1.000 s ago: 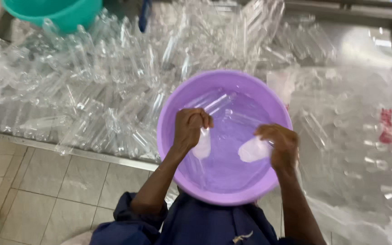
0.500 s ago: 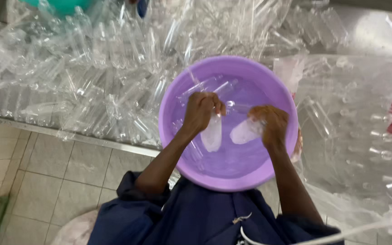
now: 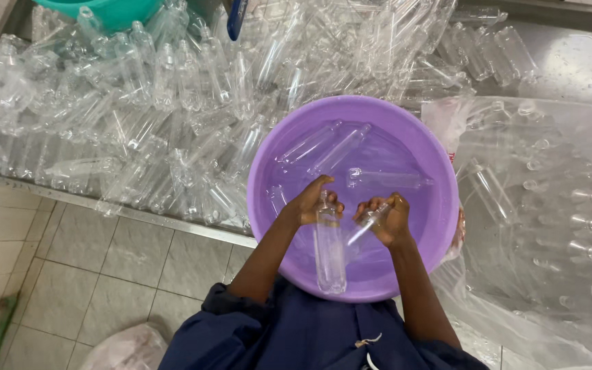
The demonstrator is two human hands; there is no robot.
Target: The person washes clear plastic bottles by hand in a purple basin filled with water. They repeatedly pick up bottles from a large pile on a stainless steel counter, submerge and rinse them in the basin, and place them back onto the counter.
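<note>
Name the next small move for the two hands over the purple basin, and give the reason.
Probably lower both bottles into the purple basin: the left hand grips a clear bottle by its neck, the right hand holds another bottle tilted, and both hang above it.

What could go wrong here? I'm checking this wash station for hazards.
1. The basin overhangs the table edge; pressing on it might tip water onto the floor.
2. The wet bottle in the left hand could slip.
3. The bottle pile reaches the edge and may roll off.
</note>
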